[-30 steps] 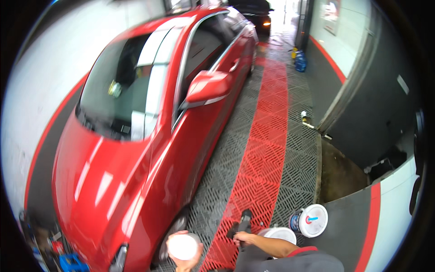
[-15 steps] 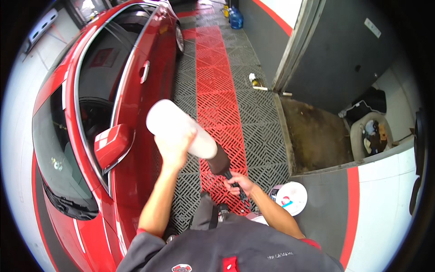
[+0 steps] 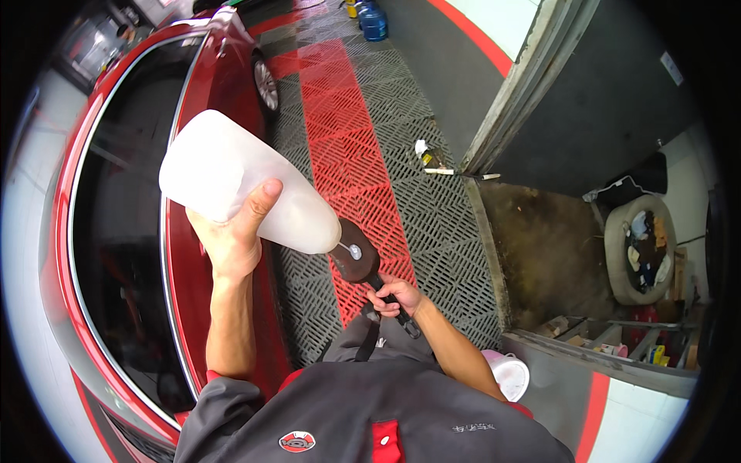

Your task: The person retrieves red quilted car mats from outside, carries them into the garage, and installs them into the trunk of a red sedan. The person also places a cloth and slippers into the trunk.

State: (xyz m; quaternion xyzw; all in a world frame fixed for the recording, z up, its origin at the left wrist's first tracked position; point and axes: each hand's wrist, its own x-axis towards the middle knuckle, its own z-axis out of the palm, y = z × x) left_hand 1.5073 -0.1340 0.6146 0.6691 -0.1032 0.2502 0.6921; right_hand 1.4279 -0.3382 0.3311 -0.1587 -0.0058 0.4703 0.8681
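In left hand (image 3: 229,238) is one bottle (image 3: 245,171), in right hand (image 3: 401,296) one tool (image 3: 358,268).

One left hand (image 3: 230,244) and one right hand (image 3: 400,295), two in all, appear alongside one bottle (image 3: 239,166), one pad (image 3: 349,268) with one handle (image 3: 406,321), one car (image 3: 187,266) with one wheel (image 3: 266,85) in view, one bucket (image 3: 511,378), one door (image 3: 594,116), one tub (image 3: 617,262) and one round badge (image 3: 297,441).

A blue jug (image 3: 374,25) is placed far off; at right, cloths (image 3: 647,251) are held in a pale bin (image 3: 617,258).
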